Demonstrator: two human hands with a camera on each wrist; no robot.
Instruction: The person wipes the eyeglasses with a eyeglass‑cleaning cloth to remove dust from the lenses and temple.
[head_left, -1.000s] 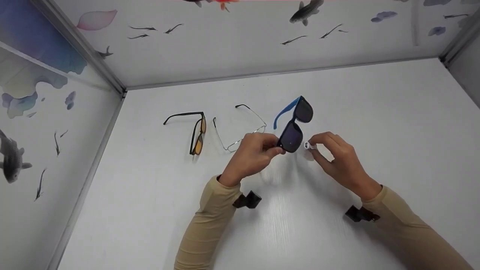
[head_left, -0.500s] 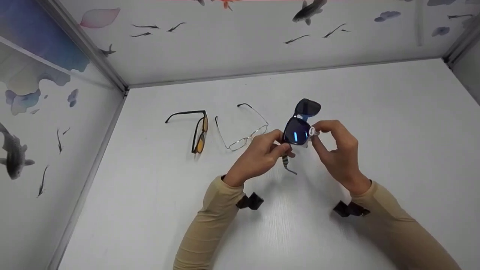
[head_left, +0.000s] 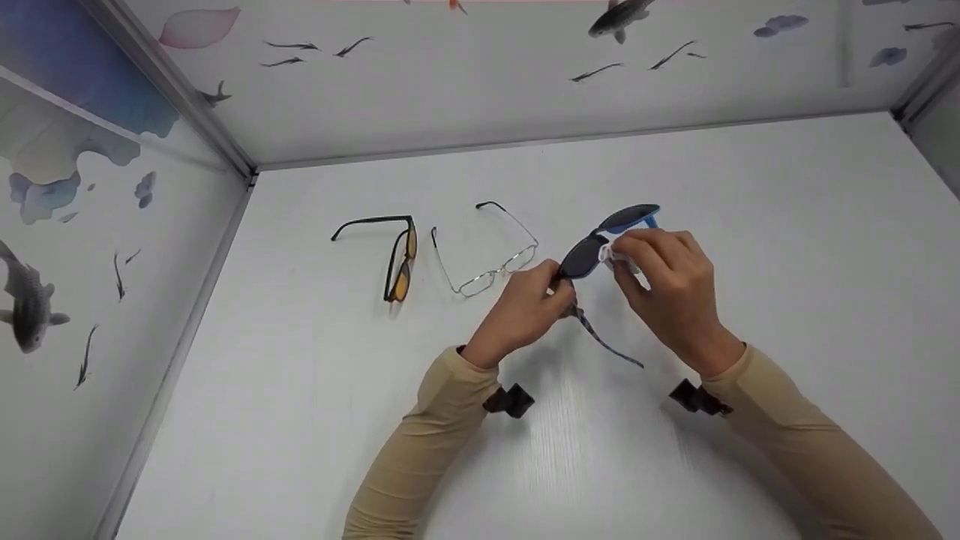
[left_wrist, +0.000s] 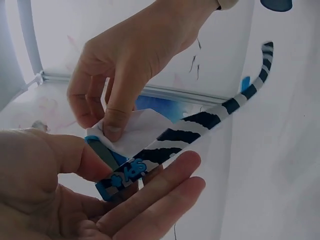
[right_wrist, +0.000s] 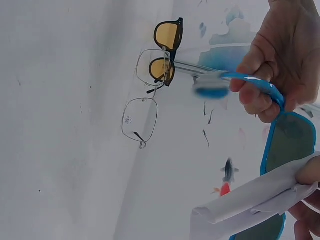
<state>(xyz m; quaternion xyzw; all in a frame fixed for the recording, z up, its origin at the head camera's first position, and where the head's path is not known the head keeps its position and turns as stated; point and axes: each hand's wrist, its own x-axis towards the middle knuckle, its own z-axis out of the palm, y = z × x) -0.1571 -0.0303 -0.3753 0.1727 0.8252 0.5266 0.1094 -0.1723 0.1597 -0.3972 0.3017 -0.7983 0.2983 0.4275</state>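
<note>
My left hand (head_left: 521,315) pinches a pair of sunglasses (head_left: 581,260) at one outer corner, above the table. Their lenses are dark and the inner side of the frame is blue. In the left wrist view, the near temple arm (left_wrist: 190,130), striped dark and light, points away past my spread fingers. Between thumb and fingers, my right hand (head_left: 675,292) holds a folded white cloth (right_wrist: 240,202) against the lens nearer my left hand. In the right wrist view the cloth covers part of that lens; the other lens (right_wrist: 290,142) shows.
On the white table (head_left: 300,390), black-framed glasses with yellow lenses (head_left: 403,282) lie to the left. Thin metal-framed glasses (head_left: 495,271) with clear lenses lie between them and my left hand. Walls with painted fish (head_left: 619,16) stand at the back and left.
The sunglasses have turned and tilted in my left hand, and the striped temple arm now shows below. My right hand has come in from the right with the cloth, onto the lens.
</note>
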